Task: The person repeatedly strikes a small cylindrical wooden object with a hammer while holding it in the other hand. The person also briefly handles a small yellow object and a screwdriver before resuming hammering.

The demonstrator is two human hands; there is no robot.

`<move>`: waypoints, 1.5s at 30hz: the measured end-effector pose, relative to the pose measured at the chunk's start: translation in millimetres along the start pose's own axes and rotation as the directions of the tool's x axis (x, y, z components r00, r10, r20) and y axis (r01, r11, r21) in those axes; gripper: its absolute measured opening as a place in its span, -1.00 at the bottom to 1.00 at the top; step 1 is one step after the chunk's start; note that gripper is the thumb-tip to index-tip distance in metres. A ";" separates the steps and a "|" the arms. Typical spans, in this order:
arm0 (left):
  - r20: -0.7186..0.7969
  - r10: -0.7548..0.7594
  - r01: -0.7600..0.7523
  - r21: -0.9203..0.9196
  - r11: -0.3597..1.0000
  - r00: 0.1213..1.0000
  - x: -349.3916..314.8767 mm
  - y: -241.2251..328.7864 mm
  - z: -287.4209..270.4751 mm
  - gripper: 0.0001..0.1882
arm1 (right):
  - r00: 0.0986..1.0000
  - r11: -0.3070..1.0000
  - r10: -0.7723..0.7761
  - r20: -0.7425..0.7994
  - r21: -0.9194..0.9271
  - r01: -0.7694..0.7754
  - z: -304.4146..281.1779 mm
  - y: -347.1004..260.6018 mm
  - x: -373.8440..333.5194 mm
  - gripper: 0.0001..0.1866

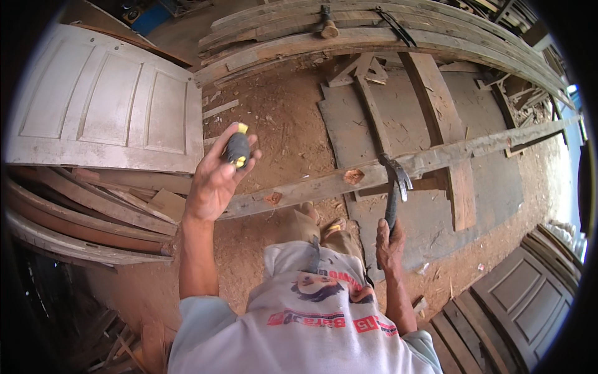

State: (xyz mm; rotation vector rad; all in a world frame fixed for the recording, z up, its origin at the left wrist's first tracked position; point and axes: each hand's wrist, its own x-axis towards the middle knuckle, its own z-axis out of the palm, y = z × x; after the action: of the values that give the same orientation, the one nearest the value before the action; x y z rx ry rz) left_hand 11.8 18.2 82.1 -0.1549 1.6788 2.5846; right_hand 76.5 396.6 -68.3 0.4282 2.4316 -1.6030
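Note:
My left hand [215, 184] is raised, its fingers wrapped round a black-and-yellow handled tool [237, 149]. The handle shows almost end-on, so I cannot make out its blade or tip. In my right hand [390, 243] is a claw hammer [393, 187], gripped by its dark handle with the metal head up. The hammer head overlaps a long wooden beam [317, 191] that runs across in front of me. Two rough, reddish-brown cut recesses show in the beam's face, one nearer my left hand and one nearer the hammer.
A white panelled door [106, 100] lies at the left, above stacked curved boards [93, 215]. Long planks at the back bear a wooden-headed mallet [328, 25] and a dark handsaw [398, 26]. A wide plank [436, 106] crosses under the beam. A grey door [529, 293] lies at lower right.

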 end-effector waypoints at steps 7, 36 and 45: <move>-0.231 0.003 0.100 0.434 0.895 0.973 -47.6 -9.0 14.0 -0.12 | 0.999 0.993 0.029 0.032 -0.117 -0.025 -10.5 -22.7 -8.5 -0.47; 0.345 -0.263 0.171 0.275 0.946 0.901 -80.2 -60.7 -59.3 -0.28 | 0.977 0.976 -0.211 0.028 -0.054 0.212 80.7 -101.1 -124.1 -0.52; 0.270 0.050 -0.193 0.533 0.824 0.962 -94.7 -84.1 -66.9 -0.68 | 0.965 0.969 -0.192 0.180 -0.121 0.216 79.3 -123.9 -176.6 -0.48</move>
State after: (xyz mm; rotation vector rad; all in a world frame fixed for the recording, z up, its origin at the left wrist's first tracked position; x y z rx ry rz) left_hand 118.0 -7.9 -10.4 0.2989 2.3009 1.9543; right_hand 199.9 254.7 63.6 0.0177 2.5040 -1.4618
